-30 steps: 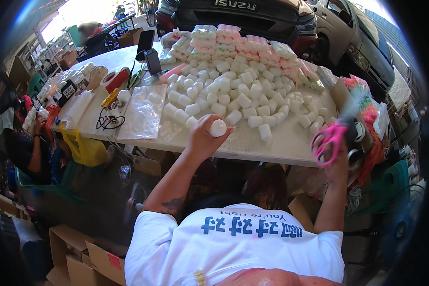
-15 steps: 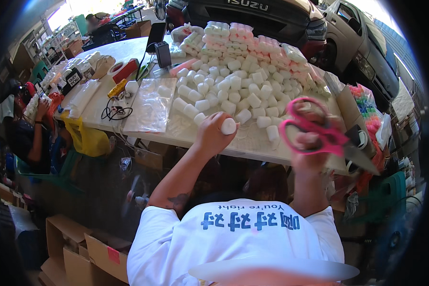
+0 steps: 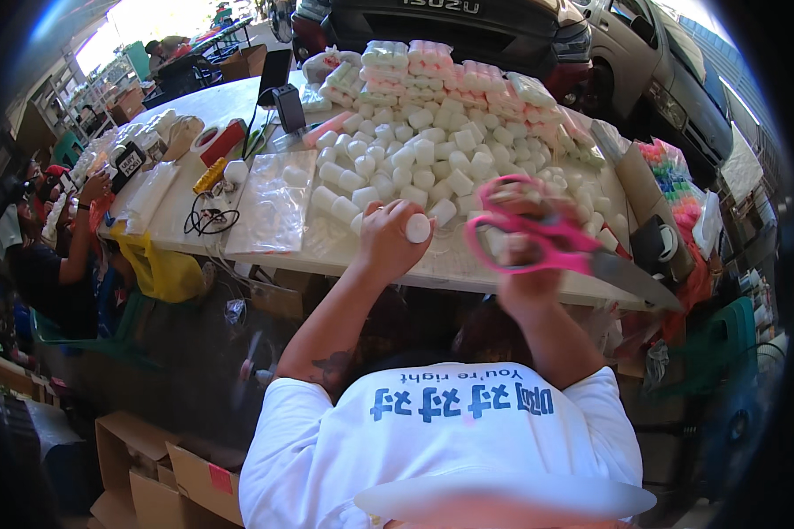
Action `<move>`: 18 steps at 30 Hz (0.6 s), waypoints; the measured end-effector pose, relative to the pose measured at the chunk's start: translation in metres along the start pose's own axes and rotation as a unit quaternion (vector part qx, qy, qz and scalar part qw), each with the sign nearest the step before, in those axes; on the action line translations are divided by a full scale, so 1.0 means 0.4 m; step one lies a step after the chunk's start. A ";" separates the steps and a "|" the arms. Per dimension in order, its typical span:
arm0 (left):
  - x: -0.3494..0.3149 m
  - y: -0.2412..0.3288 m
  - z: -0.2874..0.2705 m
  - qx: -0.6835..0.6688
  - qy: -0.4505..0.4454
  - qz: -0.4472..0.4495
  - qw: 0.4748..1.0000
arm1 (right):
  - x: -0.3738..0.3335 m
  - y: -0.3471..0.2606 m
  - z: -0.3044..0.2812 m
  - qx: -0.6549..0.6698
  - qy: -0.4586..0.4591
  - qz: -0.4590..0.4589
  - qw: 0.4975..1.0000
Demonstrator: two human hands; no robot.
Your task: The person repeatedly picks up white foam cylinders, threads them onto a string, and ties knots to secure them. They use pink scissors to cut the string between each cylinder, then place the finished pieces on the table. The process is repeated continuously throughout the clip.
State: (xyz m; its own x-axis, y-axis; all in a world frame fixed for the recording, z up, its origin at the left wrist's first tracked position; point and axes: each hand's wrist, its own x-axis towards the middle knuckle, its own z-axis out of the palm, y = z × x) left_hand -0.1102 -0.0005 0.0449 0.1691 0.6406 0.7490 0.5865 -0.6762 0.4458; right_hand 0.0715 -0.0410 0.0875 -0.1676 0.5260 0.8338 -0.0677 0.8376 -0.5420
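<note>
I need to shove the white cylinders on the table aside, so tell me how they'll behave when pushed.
The white cylinders look small and light, so a push would probably scatter them. Their round sides suggest tipped ones could roll, perhaps off the table. The one in the left hand seems to keep its shape, so it looks fairly stiff.

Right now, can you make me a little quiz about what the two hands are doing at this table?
1. True or false: the right hand holds pink scissors.
2. What does the left hand grip? A: a small white roll; B: a black cable; C: a yellow bag.
3. Fill in: many more white rolls lie in a heap on the ____ table.

Key: 1 true; 2 A; 3 white.
</note>
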 end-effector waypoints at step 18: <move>-0.008 -0.025 0.015 0.022 -0.027 -0.015 0.999 | 0.001 -0.015 0.043 -0.095 -0.094 0.086 0.987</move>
State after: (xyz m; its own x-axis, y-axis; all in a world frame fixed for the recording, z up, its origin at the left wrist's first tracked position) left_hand -0.1119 0.0065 0.0354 0.1924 0.6805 0.7070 0.6265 -0.6397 0.4452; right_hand 0.0551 -0.0485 0.0892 -0.3405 0.6409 0.6880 0.1609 0.7606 -0.6289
